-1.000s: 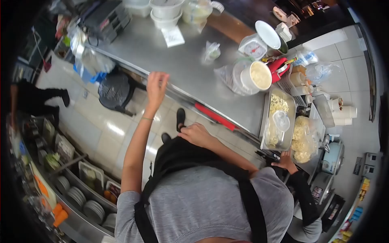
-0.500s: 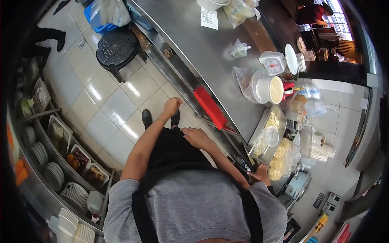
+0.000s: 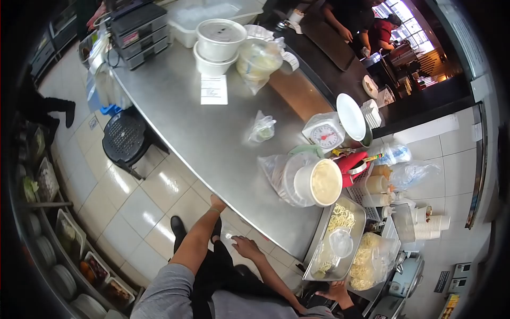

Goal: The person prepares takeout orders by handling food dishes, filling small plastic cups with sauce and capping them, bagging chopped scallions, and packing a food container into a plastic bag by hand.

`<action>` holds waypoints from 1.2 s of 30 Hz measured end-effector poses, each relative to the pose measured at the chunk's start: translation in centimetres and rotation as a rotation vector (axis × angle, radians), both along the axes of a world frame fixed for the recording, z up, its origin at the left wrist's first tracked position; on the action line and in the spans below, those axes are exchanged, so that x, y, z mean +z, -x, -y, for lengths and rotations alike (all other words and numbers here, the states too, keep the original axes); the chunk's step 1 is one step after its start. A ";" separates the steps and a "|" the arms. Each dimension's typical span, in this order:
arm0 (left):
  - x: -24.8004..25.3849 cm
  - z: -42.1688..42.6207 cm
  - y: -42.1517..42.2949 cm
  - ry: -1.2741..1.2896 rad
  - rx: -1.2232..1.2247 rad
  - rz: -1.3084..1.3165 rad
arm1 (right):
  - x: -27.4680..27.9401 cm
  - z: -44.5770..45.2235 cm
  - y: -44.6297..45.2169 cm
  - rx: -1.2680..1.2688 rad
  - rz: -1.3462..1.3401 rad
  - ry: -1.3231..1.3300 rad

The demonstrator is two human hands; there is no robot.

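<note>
My left hand (image 3: 217, 203) is at the near edge of the steel table (image 3: 212, 154), and its fingers are hidden by the edge. Lower and to the right, my right hand (image 3: 246, 247) hangs over the floor with fingers stretched and nothing in it. On the table stand a bag-wrapped tub of pale contents (image 3: 325, 182), a kitchen scale (image 3: 325, 134) and a small knotted plastic bag (image 3: 262, 127). At the table's right end, a metal tray (image 3: 324, 239) holds noodles and a clear bowl (image 3: 341, 242).
A co-worker's hand (image 3: 334, 291) is beside the bagged noodles (image 3: 366, 260). Lidded white tubs (image 3: 220, 40), a filled bag (image 3: 259, 63) and a receipt (image 3: 214, 89) are farther up the table. A black stool (image 3: 125, 138) stands left; shelves of plates (image 3: 64, 279) line the lower left.
The view has swung up and to the right, showing more of the table. My left hand has moved to the table edge. My right hand's fingers are now more spread.
</note>
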State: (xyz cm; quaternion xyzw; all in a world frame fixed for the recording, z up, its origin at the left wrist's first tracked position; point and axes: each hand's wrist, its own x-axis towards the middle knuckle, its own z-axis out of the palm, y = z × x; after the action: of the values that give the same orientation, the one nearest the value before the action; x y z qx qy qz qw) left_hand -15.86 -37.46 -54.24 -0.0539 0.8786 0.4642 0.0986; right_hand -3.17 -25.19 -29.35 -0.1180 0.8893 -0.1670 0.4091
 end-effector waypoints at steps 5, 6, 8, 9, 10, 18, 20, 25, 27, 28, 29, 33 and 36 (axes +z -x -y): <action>-1.1 -0.5 0.3 0.005 0.044 0.062 | -4.4 -1.6 1.7 -0.103 -0.182 0.044; 0.7 -0.8 0.5 0.122 0.013 0.138 | -6.9 -2.3 1.6 -0.104 -0.266 0.049; 2.8 -0.8 0.7 0.152 0.010 0.182 | -7.8 -2.7 3.0 -0.174 -0.105 0.042; 3.3 -0.8 0.6 0.162 0.012 0.205 | -8.3 -2.8 3.4 -0.194 -0.122 0.033; 3.8 -0.8 0.6 0.162 0.020 0.217 | -8.7 -2.8 3.6 -0.203 -0.146 0.022; 5.0 -0.7 0.3 0.143 0.036 0.278 | -10.5 -1.6 6.3 -0.272 -0.240 0.015; 5.2 -0.7 0.1 0.136 0.039 0.285 | -10.6 -1.0 6.8 -0.281 -0.245 0.017; 5.2 -0.7 0.0 0.119 0.046 0.297 | -10.6 -0.7 7.4 -0.291 -0.253 0.020; 5.0 -1.0 -0.1 0.115 0.049 0.306 | -10.7 -1.0 7.3 -0.291 -0.254 0.015; 4.9 -1.0 -0.1 0.108 0.053 0.308 | -10.8 -1.2 7.2 -0.289 -0.255 0.012; 4.8 -1.0 -0.1 0.105 0.053 0.314 | -11.0 -1.5 7.2 -0.293 -0.255 0.008; 5.1 -1.3 -0.2 0.092 0.058 0.326 | -10.6 -1.9 7.0 -0.294 -0.253 -0.002; 5.3 -1.3 -0.2 0.080 0.064 0.330 | -10.5 -1.8 7.1 -0.291 -0.257 -0.002</action>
State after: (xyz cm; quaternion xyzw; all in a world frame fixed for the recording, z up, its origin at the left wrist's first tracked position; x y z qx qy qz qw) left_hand -15.65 -36.18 -48.94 -0.1613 0.8661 0.4165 0.2245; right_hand -10.27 -23.41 -39.84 -0.0083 0.9421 -0.2073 0.2636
